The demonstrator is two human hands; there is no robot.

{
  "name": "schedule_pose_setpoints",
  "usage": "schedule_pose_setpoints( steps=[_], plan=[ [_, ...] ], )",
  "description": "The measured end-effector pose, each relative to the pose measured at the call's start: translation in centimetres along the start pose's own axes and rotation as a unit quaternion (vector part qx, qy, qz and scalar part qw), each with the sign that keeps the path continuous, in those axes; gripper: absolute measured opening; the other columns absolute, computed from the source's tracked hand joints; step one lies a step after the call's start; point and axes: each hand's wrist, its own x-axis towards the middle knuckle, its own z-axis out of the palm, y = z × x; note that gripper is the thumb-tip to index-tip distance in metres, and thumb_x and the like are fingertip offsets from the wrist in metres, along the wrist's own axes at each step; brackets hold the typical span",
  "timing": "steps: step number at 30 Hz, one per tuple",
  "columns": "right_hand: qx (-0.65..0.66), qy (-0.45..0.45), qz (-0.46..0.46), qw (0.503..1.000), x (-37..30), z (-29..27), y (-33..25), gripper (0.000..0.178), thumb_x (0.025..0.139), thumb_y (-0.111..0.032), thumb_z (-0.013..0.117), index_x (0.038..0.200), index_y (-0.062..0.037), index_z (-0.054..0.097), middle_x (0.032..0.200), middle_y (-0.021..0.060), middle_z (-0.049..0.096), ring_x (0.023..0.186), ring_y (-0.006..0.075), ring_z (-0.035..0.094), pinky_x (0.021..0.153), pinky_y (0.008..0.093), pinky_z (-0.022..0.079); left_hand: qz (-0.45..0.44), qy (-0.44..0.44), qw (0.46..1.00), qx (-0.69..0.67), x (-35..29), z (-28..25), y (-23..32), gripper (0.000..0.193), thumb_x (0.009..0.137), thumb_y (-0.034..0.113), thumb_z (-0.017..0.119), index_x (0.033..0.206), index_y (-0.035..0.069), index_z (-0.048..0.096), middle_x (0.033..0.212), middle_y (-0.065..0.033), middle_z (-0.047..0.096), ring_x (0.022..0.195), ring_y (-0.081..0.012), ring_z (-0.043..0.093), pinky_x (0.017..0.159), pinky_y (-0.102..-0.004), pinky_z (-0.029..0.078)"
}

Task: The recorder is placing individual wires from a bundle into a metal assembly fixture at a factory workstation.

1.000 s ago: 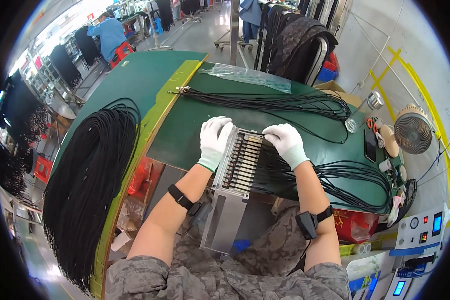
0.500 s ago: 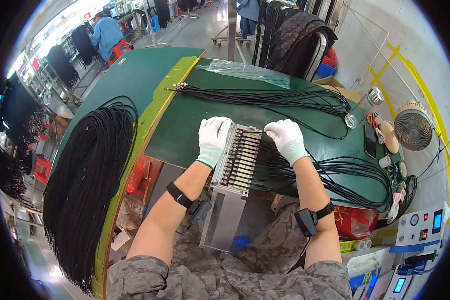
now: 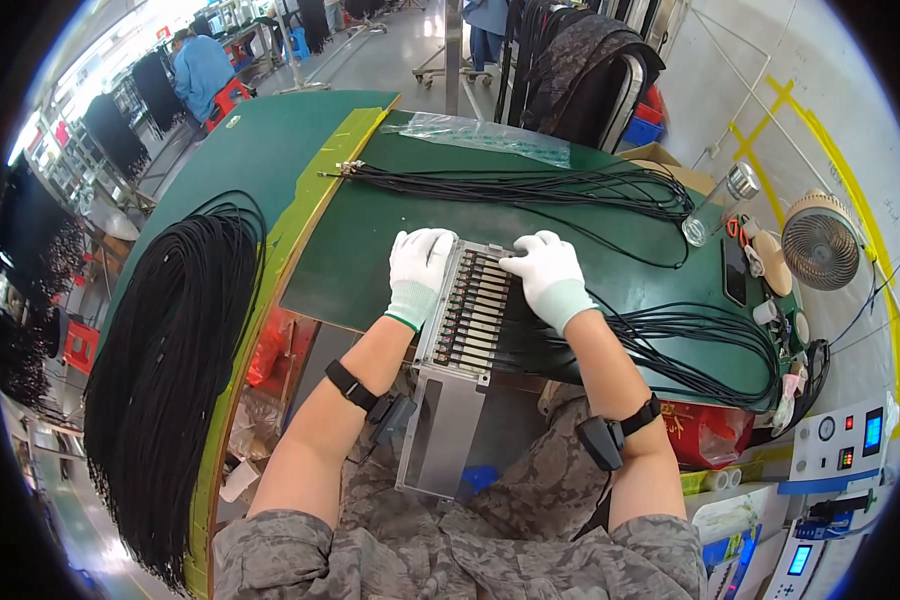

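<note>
Head view: shows right gloved hand (image 3: 552,275) shifted inward over the last half second, fingertips now over the right edge of the multi-slot metal fixture (image 3: 454,375) near its far end, versus just outside that edge before. Keeps left gloved hand (image 3: 420,262) along the fixture's left side, hardly changed relative to it. Has the whole scene slid slightly left in view too, probably just head motion. Suggests close handling at the far-end slots rather than a reach for another cable; a judgement only. On the right: thumb and forefinger close together, narrow gap at most, bent down at the fixture's far right corner. Cannot tell whether pinched on a cable or only pressing, with contact hidden under the glove. On the left: fingers together, lightly curled, no spread, seemingly against the fixture's left side near its far end; cannot tell how firmly. Locates fixture centrally between both hands, over the near edge of the green worktop (image 3: 340,285), slots filled with a column of cable ends (image 3: 482,318). Has black cables (image 3: 690,345) running right from there, looped on the worktop, with a separate black cable bundle (image 3: 530,188) lying beyond the hands.
</note>
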Motion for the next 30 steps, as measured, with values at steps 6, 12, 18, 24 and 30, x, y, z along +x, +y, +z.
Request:
schedule_pose_setpoints(
  steps=[6, 12, 18, 24, 30],
  plan=[
    [-0.075, 0.092, -0.02, 0.993, -1.4, 0.8, 0.0, 0.038, 0.074, -0.007, 0.059, 0.108, -0.0205, 0.069, 0.128, 0.0149, 0.055, 0.116, 0.036, 0.05, 0.093, 0.0449, 0.044, 0.012, -0.006, 0.999, -0.043, -0.1, 0.5, 0.0, 0.023, 0.095, 0.023, 0.053, 0.096, 0.007, 0.069, 0.092, -0.0087, 0.067, 0.089, -0.0254, 0.059, 0.088, -0.034, 0.044],
    [0.146, 0.053, -0.159, 0.975, -8.5, -3.4, -6.9, 0.052, 0.066, -0.001, 0.058, 0.115, -0.0189, 0.064, 0.128, 0.0186, 0.052, 0.122, 0.0391, 0.044, 0.1, 0.0522, 0.038, -0.039, -0.01, 0.996, -0.083, -0.5, -0.1, -0.4, 0.023, 0.095, 0.023, 0.052, 0.097, 0.007, 0.07, 0.092, -0.0084, 0.067, 0.088, -0.0247, 0.061, 0.086, -0.0348, 0.044],
    [0.073, 0.045, -0.257, 0.963, -15.3, 1.6, -14.6, 0.044, 0.07, -0.017, 0.061, 0.114, -0.0238, 0.063, 0.124, 0.0148, 0.05, 0.118, 0.0351, 0.045, 0.099, 0.0593, 0.034, -0.059, -0.026, 0.99, -0.123, 0.1, 0.7, -1.0, 0.024, 0.097, 0.021, 0.052, 0.101, 0.005, 0.069, 0.095, -0.0086, 0.068, 0.089, -0.0208, 0.063, 0.083, -0.0305, 0.047],
    [0.223, 0.1, -0.262, 0.934, -12.9, -3.9, -13.4, 0.049, 0.067, -0.016, 0.064, 0.116, -0.0184, 0.062, 0.118, 0.0116, 0.056, 0.11, 0.0344, 0.05, 0.096, 0.0568, 0.037, -0.112, -0.043, 0.942, -0.314, 0.1, -0.7, -1.3, 0.027, 0.098, 0.02, 0.051, 0.108, 0.001, 0.067, 0.107, -0.0073, 0.068, 0.101, -0.0148, 0.062, 0.091, -0.0277, 0.046],
    [0.413, 0.14, 0.188, 0.88, -4.4, -8.1, -7.6, 0.041, 0.088, -0.014, 0.063, 0.125, 0.0021, 0.054, 0.11, 0.0148, 0.064, 0.099, 0.0243, 0.062, 0.09, 0.0339, 0.047, -0.095, -0.041, 0.929, -0.354, -0.2, -1.4, -0.7, 0.028, 0.099, 0.019, 0.05, 0.111, -0.001, 0.065, 0.109, -0.0083, 0.068, 0.103, -0.0154, 0.061, 0.095, -0.028, 0.045]
  ],
)
